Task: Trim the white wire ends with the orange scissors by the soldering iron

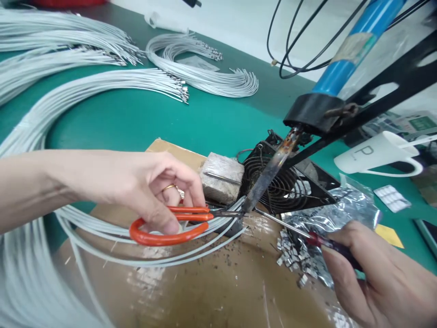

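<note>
My left hand grips orange-handled pliers, whose jaws clamp the ends of thin grey wires right at the tip of a fixed soldering iron. The iron has a blue handle and hangs slanted from a black bracket. My right hand holds a thin tool with a dark red handle; its metal shaft points toward the iron's tip. Both hands work over a brown cardboard sheet.
Several bundles of grey wires lie on the green table. A small black fan and a grey block sit behind the iron tip. Small metal pieces spill from a silver bag. A white mug stands at right.
</note>
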Demonstrator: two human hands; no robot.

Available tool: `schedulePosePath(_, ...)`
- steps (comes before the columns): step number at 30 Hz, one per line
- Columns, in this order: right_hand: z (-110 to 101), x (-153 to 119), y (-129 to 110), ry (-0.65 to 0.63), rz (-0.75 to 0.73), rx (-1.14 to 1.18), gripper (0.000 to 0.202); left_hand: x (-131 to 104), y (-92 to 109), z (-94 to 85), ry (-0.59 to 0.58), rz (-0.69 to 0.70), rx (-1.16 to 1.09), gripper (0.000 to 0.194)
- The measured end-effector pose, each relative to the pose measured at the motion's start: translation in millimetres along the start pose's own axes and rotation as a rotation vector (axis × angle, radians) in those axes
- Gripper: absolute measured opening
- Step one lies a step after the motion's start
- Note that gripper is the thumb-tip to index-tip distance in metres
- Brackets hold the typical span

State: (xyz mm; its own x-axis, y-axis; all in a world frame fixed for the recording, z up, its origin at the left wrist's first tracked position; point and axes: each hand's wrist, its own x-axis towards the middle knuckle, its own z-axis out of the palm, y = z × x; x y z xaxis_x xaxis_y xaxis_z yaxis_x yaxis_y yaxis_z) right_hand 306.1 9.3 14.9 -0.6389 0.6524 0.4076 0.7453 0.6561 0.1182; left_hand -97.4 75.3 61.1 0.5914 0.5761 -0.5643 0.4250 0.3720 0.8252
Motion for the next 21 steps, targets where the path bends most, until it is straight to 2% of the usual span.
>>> schedulePosePath(4, -1, -6, -2, 0.001, 0.04, 0.023, 0.038, 1, 17, 4.5, 0.038, -0.063, -0.154, 0.017)
schedulePosePath(6, 0, -9, -5, 0.0, 0.12, 0.056, 0.041, -1, 22, 11.9, 0.097, -0.066, -0.083, 0.006)
schedulePosePath(9, 2, -11, -11, 0.007, 0.26, 0.114, 0.047, -6, 30, 19.2, 0.151, -0.072, 0.002, 0.013)
schedulePosePath(14, 4, -9, -14, 0.018, 0.309, 0.121, 0.053, -10, 41, 16.7, 0.084, -0.145, -0.027, 0.004)
schedulePosePath(17, 4, -9, -14, 0.048, 0.294, 0.123, 0.051, -7, 42, 13.7, 0.034, -0.129, -0.031, 0.006)
schedulePosePath(21, 4, -9, -14, 0.033, 0.307, 0.145, 0.044, -3, 37, 11.4, 0.039, -0.091, -0.059, 0.006)
